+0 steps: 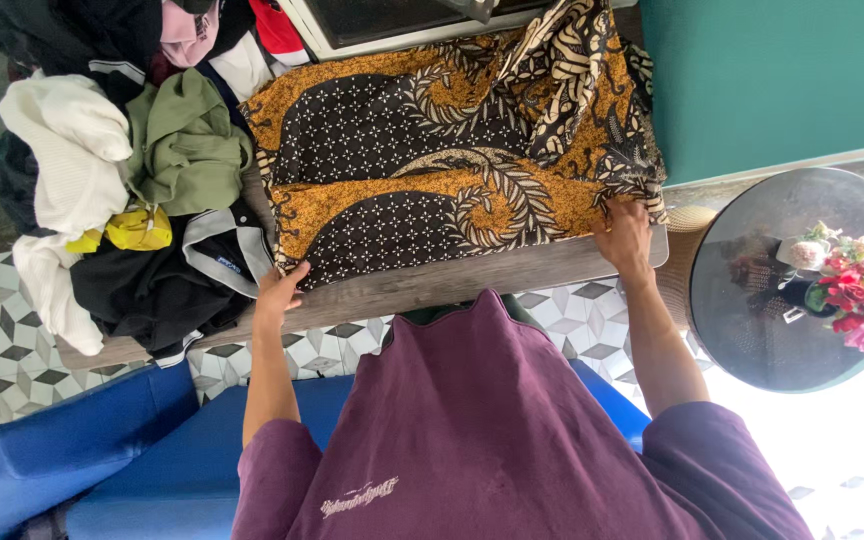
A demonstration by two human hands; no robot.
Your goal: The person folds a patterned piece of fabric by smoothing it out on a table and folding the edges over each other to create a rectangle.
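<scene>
A batik cloth in orange, dark brown and white lies folded across a grey wooden table. My left hand rests at the cloth's near left corner, fingers pinching its edge. My right hand grips the near right corner of the cloth at the table's right end. Both arms reach out from my purple shirt at the bottom of the view.
A heap of clothes in white, green, yellow and black fills the table's left end. A round glass side table with pink and red flowers stands to the right. Blue seating lies below, over patterned floor tiles.
</scene>
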